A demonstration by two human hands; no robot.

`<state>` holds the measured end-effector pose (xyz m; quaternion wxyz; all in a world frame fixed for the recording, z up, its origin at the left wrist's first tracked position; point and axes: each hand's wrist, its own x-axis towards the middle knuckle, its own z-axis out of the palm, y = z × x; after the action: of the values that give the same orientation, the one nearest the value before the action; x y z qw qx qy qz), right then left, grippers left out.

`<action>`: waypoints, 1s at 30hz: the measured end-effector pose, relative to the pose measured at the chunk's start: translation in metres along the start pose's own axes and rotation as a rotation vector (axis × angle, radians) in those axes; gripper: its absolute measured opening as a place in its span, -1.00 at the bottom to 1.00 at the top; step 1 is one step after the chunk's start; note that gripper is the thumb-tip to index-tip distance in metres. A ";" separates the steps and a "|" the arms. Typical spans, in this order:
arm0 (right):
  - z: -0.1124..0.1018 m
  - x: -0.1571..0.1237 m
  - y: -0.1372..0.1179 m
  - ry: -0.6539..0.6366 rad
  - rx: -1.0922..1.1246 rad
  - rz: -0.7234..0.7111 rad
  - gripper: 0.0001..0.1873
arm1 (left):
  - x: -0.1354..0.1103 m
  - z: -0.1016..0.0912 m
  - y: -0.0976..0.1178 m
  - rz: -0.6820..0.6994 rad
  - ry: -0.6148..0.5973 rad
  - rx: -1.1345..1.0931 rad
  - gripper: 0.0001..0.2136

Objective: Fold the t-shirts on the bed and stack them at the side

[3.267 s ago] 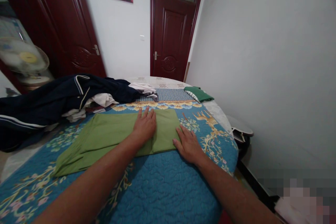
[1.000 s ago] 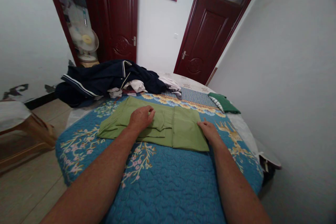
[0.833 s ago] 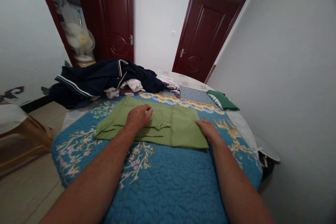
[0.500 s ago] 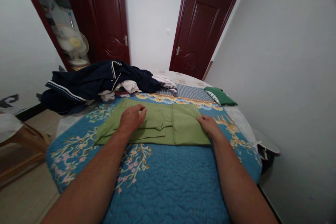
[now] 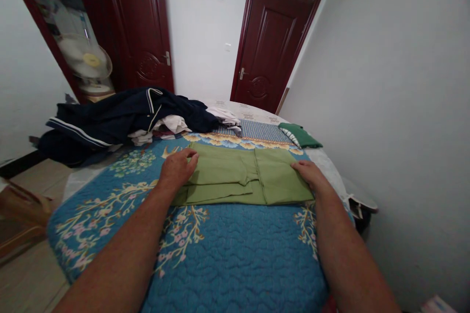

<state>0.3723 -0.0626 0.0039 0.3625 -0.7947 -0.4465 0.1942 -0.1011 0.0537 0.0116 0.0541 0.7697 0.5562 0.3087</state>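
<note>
A light green folded garment [image 5: 223, 168] lies flat across a blue quilted cover [image 5: 235, 249] in front of me. Its kind is hard to tell; a seam-like fold line runs down toward its right end, with loose layered edges left of that. At the left end, my left hand [image 5: 178, 168] is closed with curled fingers on the cloth, its fingertips partly hidden. My right hand [image 5: 308, 172] pinches the right edge, thumb and fingers together at the upper corner area.
A heap of dark navy clothing [image 5: 128, 115] with white trim lies at the back left, pale cloth [image 5: 172, 124] beside it. A folded green cloth [image 5: 301, 135] sits at the back right near a striped cloth [image 5: 266, 130]. A wall [image 5: 396, 83] rises on the right.
The green garment has shifted to the right, and its bunched left end no longer spreads beyond my left hand. My right hand has moved right with its edge. The view has turned slightly.
</note>
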 end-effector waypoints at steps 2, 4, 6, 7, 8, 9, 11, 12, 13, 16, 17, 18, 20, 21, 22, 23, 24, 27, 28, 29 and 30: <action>-0.004 -0.001 -0.016 -0.001 -0.025 0.019 -0.73 | 0.001 0.001 -0.003 -0.013 0.004 -0.026 -0.65; -0.009 -0.004 -0.035 0.000 -0.043 0.014 -0.74 | 0.001 0.001 -0.005 -0.023 0.008 -0.049 -0.65; -0.013 -0.007 -0.054 0.010 -0.072 -0.037 -0.76 | 0.002 0.000 -0.007 -0.026 0.012 -0.070 -0.65; -0.015 -0.009 -0.065 0.008 -0.091 -0.064 -0.77 | 0.002 0.000 -0.008 -0.030 0.015 -0.080 -0.65; -0.015 -0.011 -0.076 0.003 -0.112 -0.095 -0.77 | 0.003 0.000 -0.009 -0.038 0.018 -0.089 -0.65; -0.014 -0.013 -0.087 -0.006 -0.137 -0.125 -0.77 | 0.003 0.000 -0.010 -0.045 0.021 -0.099 -0.65; -0.009 -0.018 -0.109 -0.015 -0.196 -0.179 -0.77 | 0.003 0.000 -0.011 -0.058 0.026 -0.116 -0.64; -0.005 -0.021 -0.121 -0.016 -0.228 -0.204 -0.76 | 0.004 -0.001 -0.011 -0.063 0.029 -0.123 -0.63; 0.001 -0.024 -0.133 -0.014 -0.262 -0.227 -0.76 | 0.004 -0.001 -0.011 -0.066 0.032 -0.129 -0.63; 0.023 -0.034 -0.165 -0.038 -0.345 -0.278 -0.78 | 0.004 -0.001 -0.012 -0.075 0.042 -0.141 -0.63; 0.033 -0.037 -0.175 -0.060 -0.361 -0.286 -0.78 | 0.004 -0.001 -0.012 -0.081 0.042 -0.143 -0.64; 0.043 -0.041 -0.184 -0.082 -0.375 -0.287 -0.78 | 0.004 -0.001 -0.012 -0.085 0.040 -0.144 -0.65; 0.068 -0.048 -0.197 -0.115 -0.413 -0.289 -0.77 | 0.004 -0.001 -0.013 -0.091 0.033 -0.144 -0.65; 0.082 -0.052 -0.202 -0.121 -0.443 -0.298 -0.75 | 0.004 -0.001 -0.013 -0.096 0.029 -0.143 -0.65; 0.098 -0.056 -0.205 -0.118 -0.478 -0.311 -0.73 | 0.004 -0.002 -0.013 -0.101 0.025 -0.139 -0.65; 0.114 -0.060 -0.207 -0.109 -0.511 -0.321 -0.71 | 0.004 -0.002 -0.014 -0.104 0.022 -0.135 -0.65; 0.130 -0.065 -0.207 -0.100 -0.536 -0.326 -0.69 | 0.004 -0.002 -0.014 -0.106 0.019 -0.131 -0.65; 0.171 -0.078 -0.199 -0.090 -0.557 -0.329 -0.66 | 0.004 -0.003 -0.014 -0.102 0.021 -0.116 -0.66; 0.180 -0.081 -0.195 -0.085 -0.552 -0.339 -0.67 | 0.004 -0.003 -0.013 -0.101 0.016 -0.109 -0.66; 0.186 -0.084 -0.190 -0.077 -0.542 -0.361 -0.69 | 0.004 -0.003 -0.012 -0.100 0.007 -0.101 -0.66; 0.189 -0.086 -0.185 -0.066 -0.524 -0.391 -0.71 | 0.003 -0.002 -0.010 -0.098 -0.009 -0.092 -0.67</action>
<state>0.1026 0.0027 0.0163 0.1614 -0.7535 -0.6369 0.0252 -0.1101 0.0601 0.0103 0.1070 0.7398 0.5780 0.3274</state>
